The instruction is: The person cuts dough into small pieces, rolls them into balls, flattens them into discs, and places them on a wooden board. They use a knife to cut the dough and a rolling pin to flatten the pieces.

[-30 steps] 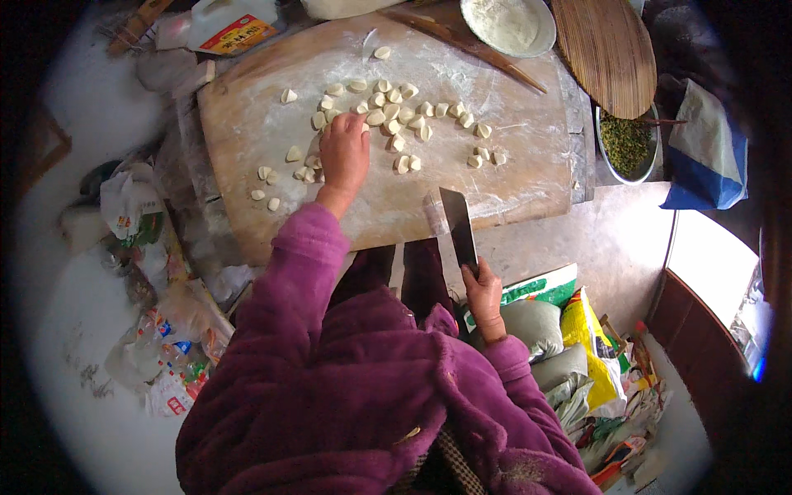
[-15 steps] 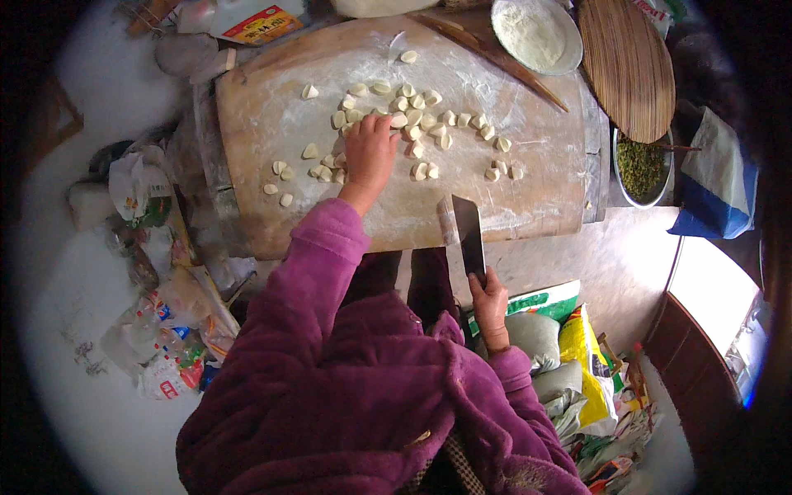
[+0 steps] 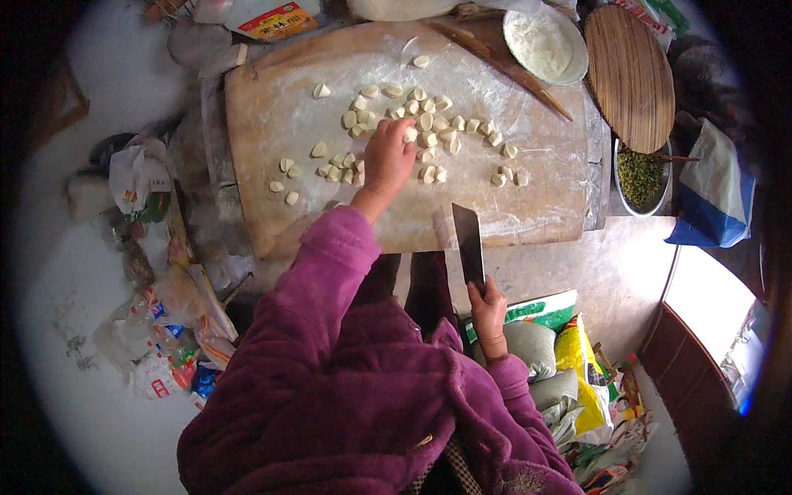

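Observation:
Many small pale dough pieces [image 3: 426, 121] lie scattered over the floured wooden board [image 3: 511, 210]. Among them is my left hand [image 3: 388, 161], its fingers bent and closed around one piece at their tips; the far side of the grip is partly hidden. My right hand [image 3: 488, 312] is wrapped round the handle of a cleaver [image 3: 469, 239]. The cleaver's broad dark blade points away from me, its tip over the board's near edge. Small groups of dough pieces lie to the left and right of my left hand.
A rolling pin [image 3: 528, 82] lies slantwise at the back right, beside a bowl of flour [image 3: 540, 45]. Further right are a round slatted lid [image 3: 631, 78] and a basin of chopped greens [image 3: 639, 177]. Filled sacks [image 3: 528, 346] stand below the cleaver; bottles and bags [image 3: 169, 355] lie at left.
My left hand has shifted slightly right among the dough pieces, and a piece now shows at its fingertips. The cleaver stays in my right hand, nearly still. The whole view has shifted a little.

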Available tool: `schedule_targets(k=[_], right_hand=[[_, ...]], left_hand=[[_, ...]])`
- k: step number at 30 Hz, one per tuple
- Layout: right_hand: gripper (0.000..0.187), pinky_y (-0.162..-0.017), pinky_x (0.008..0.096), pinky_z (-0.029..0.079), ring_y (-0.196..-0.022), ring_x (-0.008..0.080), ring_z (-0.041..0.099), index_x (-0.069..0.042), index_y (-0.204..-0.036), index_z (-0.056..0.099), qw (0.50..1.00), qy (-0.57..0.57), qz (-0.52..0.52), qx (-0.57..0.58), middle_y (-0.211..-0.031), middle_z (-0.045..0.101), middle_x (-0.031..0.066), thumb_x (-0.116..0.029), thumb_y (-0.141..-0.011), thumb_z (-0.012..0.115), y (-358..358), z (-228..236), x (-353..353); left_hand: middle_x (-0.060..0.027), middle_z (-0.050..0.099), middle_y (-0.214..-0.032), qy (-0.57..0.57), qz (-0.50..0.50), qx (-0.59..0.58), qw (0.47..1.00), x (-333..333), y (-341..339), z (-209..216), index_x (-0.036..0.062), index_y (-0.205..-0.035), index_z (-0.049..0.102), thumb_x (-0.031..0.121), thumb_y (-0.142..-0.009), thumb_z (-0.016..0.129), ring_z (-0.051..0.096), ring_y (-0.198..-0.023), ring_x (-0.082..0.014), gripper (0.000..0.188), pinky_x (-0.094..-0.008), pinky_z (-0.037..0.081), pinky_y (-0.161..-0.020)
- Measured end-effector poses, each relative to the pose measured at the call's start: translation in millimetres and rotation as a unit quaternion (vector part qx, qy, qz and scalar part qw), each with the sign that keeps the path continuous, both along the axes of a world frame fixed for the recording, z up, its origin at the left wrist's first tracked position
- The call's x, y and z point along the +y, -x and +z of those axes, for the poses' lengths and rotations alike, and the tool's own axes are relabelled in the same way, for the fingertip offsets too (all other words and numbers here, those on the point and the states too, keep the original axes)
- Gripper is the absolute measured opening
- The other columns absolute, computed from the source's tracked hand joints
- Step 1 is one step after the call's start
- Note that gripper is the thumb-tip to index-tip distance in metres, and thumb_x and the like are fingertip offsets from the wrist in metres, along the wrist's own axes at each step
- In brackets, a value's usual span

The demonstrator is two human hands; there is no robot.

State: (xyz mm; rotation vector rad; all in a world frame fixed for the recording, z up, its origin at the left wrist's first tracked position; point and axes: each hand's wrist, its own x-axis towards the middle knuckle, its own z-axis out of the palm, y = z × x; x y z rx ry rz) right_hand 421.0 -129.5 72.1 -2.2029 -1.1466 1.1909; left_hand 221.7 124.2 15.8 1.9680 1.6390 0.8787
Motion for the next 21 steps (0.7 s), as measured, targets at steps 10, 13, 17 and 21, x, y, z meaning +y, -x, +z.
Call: schedule_targets(k=[10, 13, 17, 21], right_hand=[[0.021, -0.062, 0.0478, 0.048, -0.074, 0.0402, 0.063, -0.014, -0.105, 0.063, 0.997, 0.022, 0.078, 0.001, -0.077, 0.065, 0.0181, -0.028, -0.089, 0.063, 38, -2, 16], [0.021, -0.063, 0.0491, 0.049, -0.074, 0.0402, 0.064, -0.017, -0.107, 0.063, 0.996, 0.024, 0.083, 0.001, -0.079, 0.066, 0.0184, -0.028, -0.089, 0.062, 53, -3, 26], [0.021, -0.062, 0.0506, 0.049, -0.074, 0.0402, 0.064, -0.017, -0.108, 0.062, 0.993, 0.047, 0.108, -0.023, -0.078, 0.066, 0.0178, -0.027, -0.089, 0.061, 64, -3, 35], [0.019, -0.061, 0.0502, 0.049, -0.073, 0.0393, 0.064, -0.016, -0.105, 0.061, 0.986, 0.023, 0.135, -0.094, -0.078, 0.066, 0.0165, -0.025, -0.088, 0.062, 71, 5, 32]], left_hand=[[-0.0150, 0.054, -0.108, 0.121, -0.056, 0.061, 0.989, -115, 45, 7, 0.0002, -0.113, 0.060, 0.004, -0.072, 0.075, 0.057, -0.097, -0.0337, 0.044, -0.0410, 0.049, -0.083], [-0.0160, 0.054, -0.110, 0.119, -0.062, 0.023, 0.991, -116, 46, 2, 0.0009, -0.116, 0.058, -0.001, -0.074, 0.073, 0.056, -0.098, -0.0348, 0.045, -0.0401, 0.048, -0.084], [-0.0170, 0.055, -0.108, 0.098, -0.069, 0.028, 0.992, -111, 45, 0, 0.0005, -0.118, 0.057, -0.003, -0.075, 0.068, 0.057, -0.097, -0.0348, 0.045, -0.0401, 0.049, -0.084], [-0.0165, 0.058, -0.102, 0.094, -0.028, -0.013, 0.995, -110, 43, -3, 0.0020, -0.109, 0.058, -0.005, -0.075, 0.066, 0.058, -0.094, -0.0351, 0.036, -0.0402, 0.049, -0.080]])
